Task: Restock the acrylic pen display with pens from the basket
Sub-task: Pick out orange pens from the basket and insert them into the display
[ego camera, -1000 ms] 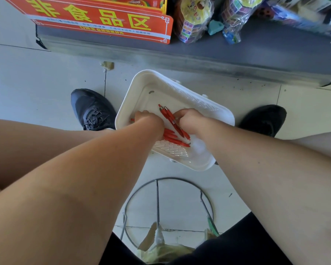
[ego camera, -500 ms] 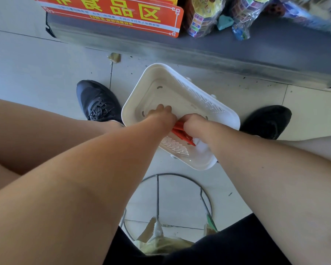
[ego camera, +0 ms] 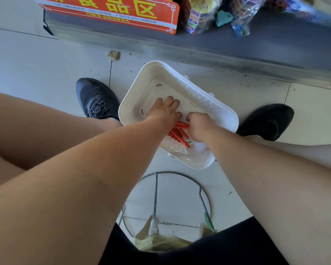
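Observation:
A white plastic basket lies tilted on the tiled floor between my two feet. Several red pens lie bunched in its near half. My right hand curls round one end of the bunch. My left hand rests further in, its bent fingers on the basket's bare bottom, with the pens running out from under its wrist. No acrylic pen display is in view.
A dark shelf base runs across the top, carrying a red sign with yellow characters and bagged toys. Black shoes flank the basket. A round wire frame stands below it.
Both hands have pushed the pens together toward the basket's near side. My left hand has slid forward onto the basket bottom. The view has tilted down slightly.

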The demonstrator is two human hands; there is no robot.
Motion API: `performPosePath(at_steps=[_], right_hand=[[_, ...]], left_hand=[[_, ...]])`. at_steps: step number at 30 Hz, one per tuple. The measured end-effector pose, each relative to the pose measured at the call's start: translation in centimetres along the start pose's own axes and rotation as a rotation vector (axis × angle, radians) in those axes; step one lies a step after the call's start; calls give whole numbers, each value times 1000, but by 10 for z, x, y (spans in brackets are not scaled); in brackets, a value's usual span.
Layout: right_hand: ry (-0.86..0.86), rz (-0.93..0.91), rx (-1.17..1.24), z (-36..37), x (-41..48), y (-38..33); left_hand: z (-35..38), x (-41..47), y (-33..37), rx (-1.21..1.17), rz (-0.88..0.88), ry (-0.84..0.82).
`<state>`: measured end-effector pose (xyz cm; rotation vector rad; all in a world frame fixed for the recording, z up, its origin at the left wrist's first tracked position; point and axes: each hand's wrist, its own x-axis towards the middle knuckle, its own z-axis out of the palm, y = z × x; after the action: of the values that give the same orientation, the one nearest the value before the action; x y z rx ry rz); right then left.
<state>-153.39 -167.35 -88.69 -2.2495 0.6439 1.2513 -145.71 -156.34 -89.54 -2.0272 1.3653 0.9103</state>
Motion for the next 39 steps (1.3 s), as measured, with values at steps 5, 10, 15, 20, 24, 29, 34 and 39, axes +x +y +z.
performPosePath(at_steps=[5, 10, 15, 20, 24, 29, 34, 39], right_hand=[[15, -31, -3, 2, 2, 0], [10, -50, 69, 6, 9, -3], [6, -74, 75, 3, 9, -3], [-29, -76, 37, 3, 6, 1], [-35, -59, 35, 3, 6, -1], [41, -57, -4, 3, 4, -3], [113, -87, -29, -2, 4, -4], [341, -97, 62, -23, 6, -13]], left_hand=[[-4, -3, 10, 31, 49, 12], [-2, -8, 17, 42, 87, 18], [5, -8, 15, 14, 114, -13], [12, -8, 21, 69, 153, -23], [3, -9, 20, -96, 138, -76], [-5, -7, 22, -278, 60, -152], [7, -7, 16, -32, 78, -59], [-1, 2, 5, -121, 5, 123]])
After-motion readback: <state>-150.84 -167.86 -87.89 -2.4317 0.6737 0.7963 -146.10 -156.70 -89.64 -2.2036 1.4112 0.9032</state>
